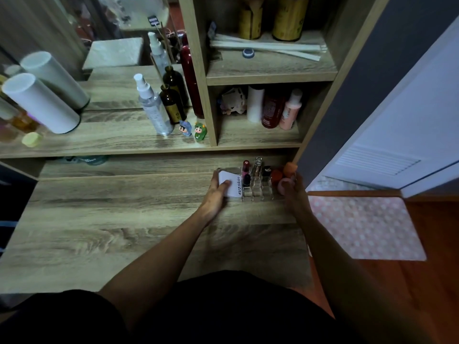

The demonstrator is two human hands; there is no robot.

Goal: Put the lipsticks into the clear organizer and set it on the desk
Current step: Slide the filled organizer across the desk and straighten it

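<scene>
Both hands clamp clear organizer (257, 188) on desk (124, 219) — left hand (218, 192), right hand (294, 192); shelf (149, 151) overhangs behind.

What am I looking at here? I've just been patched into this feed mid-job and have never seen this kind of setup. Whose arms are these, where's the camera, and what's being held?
There is no machine here. The single picture comes from a wide-angle camera worn on a person's head, looking forward and down, so the two bare arms reaching up from the bottom edge are the wearer's own.

The surface is a wooden desk with shelves of bottles behind it. At its far right sits the clear organizer, with a few lipsticks standing in its slots and a white 4U2skin card at its left end.

The left hand grips the organizer's left end, with the fingers over the card. The right hand holds the right end, beside some orange and pink sponges. Whether the organizer rests fully on the desk or is slightly lifted, I cannot tell.
</scene>
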